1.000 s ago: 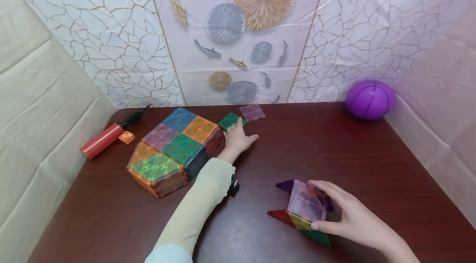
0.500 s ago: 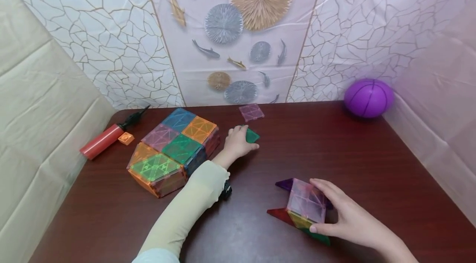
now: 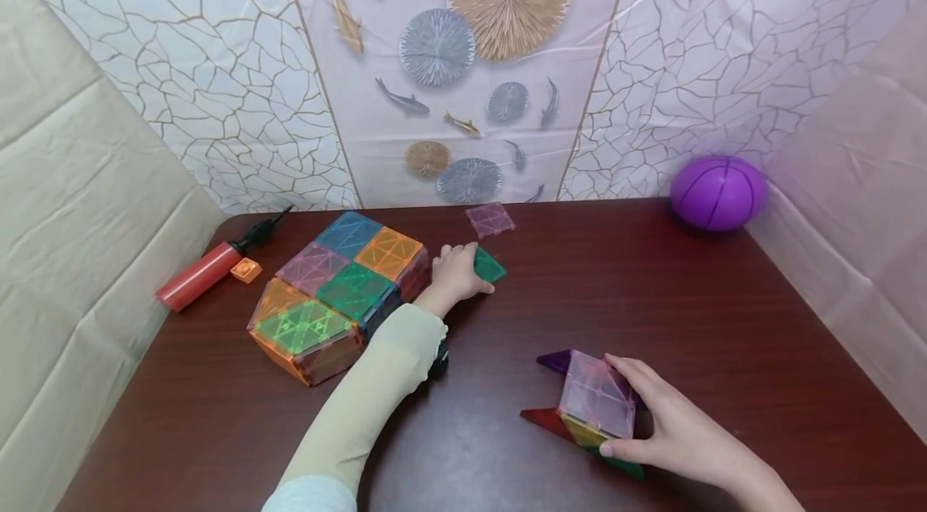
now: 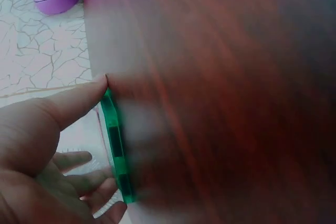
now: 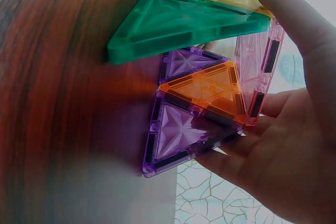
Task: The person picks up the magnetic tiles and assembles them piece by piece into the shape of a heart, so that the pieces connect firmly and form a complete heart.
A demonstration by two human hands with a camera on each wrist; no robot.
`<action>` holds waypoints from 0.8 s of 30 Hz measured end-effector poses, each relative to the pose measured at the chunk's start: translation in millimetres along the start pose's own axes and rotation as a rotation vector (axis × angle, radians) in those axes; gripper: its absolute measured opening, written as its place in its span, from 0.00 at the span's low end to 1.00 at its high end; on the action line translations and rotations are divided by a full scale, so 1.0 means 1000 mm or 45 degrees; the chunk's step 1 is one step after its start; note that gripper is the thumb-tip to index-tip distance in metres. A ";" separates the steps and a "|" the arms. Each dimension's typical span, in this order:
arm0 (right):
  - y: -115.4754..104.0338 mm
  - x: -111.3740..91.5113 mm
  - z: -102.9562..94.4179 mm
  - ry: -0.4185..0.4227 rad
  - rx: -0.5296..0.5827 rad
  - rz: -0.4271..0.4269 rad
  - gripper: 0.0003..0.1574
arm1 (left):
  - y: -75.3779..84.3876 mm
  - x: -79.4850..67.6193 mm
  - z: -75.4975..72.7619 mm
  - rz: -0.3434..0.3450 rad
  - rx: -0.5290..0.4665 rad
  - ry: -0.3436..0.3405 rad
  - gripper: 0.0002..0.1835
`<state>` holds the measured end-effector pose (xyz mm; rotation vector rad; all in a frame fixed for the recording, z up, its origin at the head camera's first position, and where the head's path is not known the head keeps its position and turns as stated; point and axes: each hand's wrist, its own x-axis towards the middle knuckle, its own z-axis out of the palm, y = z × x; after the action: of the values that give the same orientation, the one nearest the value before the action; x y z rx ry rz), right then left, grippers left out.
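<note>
My left hand [image 3: 456, 274] holds a green square magnetic tile [image 3: 491, 265] between the thumb and fingertips, low over the table. In the left wrist view the tile [image 4: 114, 132] appears nearly edge-on; whether it touches the table, I cannot tell. At the front right, my right hand [image 3: 673, 427] grips a small magnetic-tile structure with a clear pink square [image 3: 599, 393] on top, thumb on the near side and fingers on the far side. The right wrist view shows its green triangle [image 5: 189, 22], orange triangle [image 5: 212, 90] and purple triangle [image 5: 178, 132] splayed outward.
A larger multicoloured magnetic-tile box [image 3: 355, 286] stands left of my left hand. Behind lies a pink square tile [image 3: 490, 219]. A red hand pump [image 3: 199, 277] and small orange block [image 3: 246, 270] lie far left; a purple ball [image 3: 718, 193] sits at the back right.
My left hand has drawn the green square tile toward me and slightly right, away from the pink tile at the back. The right hand and its structure have barely moved.
</note>
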<state>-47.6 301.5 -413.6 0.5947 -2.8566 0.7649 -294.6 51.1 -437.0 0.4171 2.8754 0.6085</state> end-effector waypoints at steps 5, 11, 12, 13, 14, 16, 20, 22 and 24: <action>0.001 0.001 0.001 0.033 -0.011 -0.029 0.60 | -0.004 -0.003 -0.005 0.102 -0.027 -0.059 0.46; 0.002 0.001 0.001 0.047 0.005 -0.041 0.59 | -0.009 -0.017 -0.005 0.304 -0.159 -0.200 0.46; 0.002 0.001 0.001 0.046 0.002 -0.036 0.59 | -0.009 -0.021 -0.005 0.357 -0.195 -0.222 0.46; 0.001 0.001 0.001 0.044 0.000 -0.029 0.60 | -0.009 -0.025 -0.005 0.411 -0.237 -0.247 0.46; 0.001 0.001 0.001 0.041 -0.002 -0.020 0.60 | -0.009 -0.030 -0.005 0.469 -0.276 -0.269 0.46; 0.001 0.001 0.001 0.028 -0.011 0.004 0.61 | -0.008 -0.039 -0.005 0.580 -0.365 -0.322 0.45; 0.000 0.002 0.002 0.016 -0.026 0.040 0.61 | -0.003 -0.062 -0.003 0.766 -0.531 -0.445 0.46; 0.000 0.003 0.002 0.026 -0.034 0.036 0.60 | 0.000 -0.073 -0.002 0.834 -0.583 -0.503 0.46; 0.000 0.003 0.003 0.039 -0.037 0.028 0.59 | 0.005 -0.082 -0.001 0.880 -0.602 -0.548 0.47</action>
<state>-50.8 299.3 -415.2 0.5438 -2.8457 0.7281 -215.7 29.7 -425.5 1.2820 2.0490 1.0980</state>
